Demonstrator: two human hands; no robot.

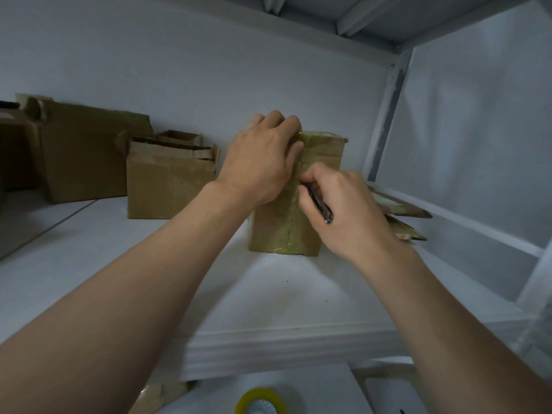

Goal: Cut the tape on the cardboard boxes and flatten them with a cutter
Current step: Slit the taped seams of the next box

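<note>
A taped cardboard box [324,153] stands upright on the white shelf [283,294], mid-scene, near the back wall. The left hand [263,156] lies on its near face, fingers curled over the top edge, grasping it. The right hand [343,210] has its fingers clenched round a dark cutter [321,207], the tip at the tape seam [290,231]. Two open boxes [170,186] sit far left; flattened cardboard [400,204] lies right; a yellow tape roll [260,401] lies nearest

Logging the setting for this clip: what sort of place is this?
Probably a storeroom: a white shelf holds opened cardboard boxes, flattened cardboard lies at right, a tape roll sits below.
</note>
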